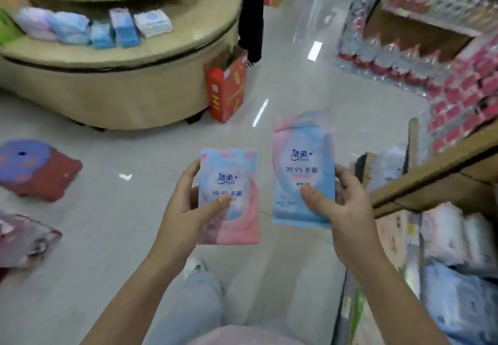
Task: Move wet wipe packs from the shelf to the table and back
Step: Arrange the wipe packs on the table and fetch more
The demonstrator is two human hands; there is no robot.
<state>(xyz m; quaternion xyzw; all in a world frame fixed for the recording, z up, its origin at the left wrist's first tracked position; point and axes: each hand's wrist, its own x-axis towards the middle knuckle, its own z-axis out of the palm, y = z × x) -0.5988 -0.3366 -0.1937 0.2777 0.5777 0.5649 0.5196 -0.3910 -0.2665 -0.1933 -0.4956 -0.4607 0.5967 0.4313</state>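
My left hand (188, 210) grips a pink-and-blue wet wipe pack (237, 220), thumb across its front. My right hand (336, 207) grips a second, mostly blue wet wipe pack (301, 153), held a little higher. Both packs are upright over the floor, in front of me. The shelf (431, 175) runs along the right, with pale tissue packs (458, 237) on its lower level. The round beige table (121, 56) stands at the upper left, with several blue and lilac packs (94, 28) lying on its lower tier.
A red open carton (227, 86) stands on the floor against the table. A red stool with a purple top (37, 169) sits at the left. A person's dark legs (250, 13) stand behind the table. Bottled drinks (390, 56) line the far right.
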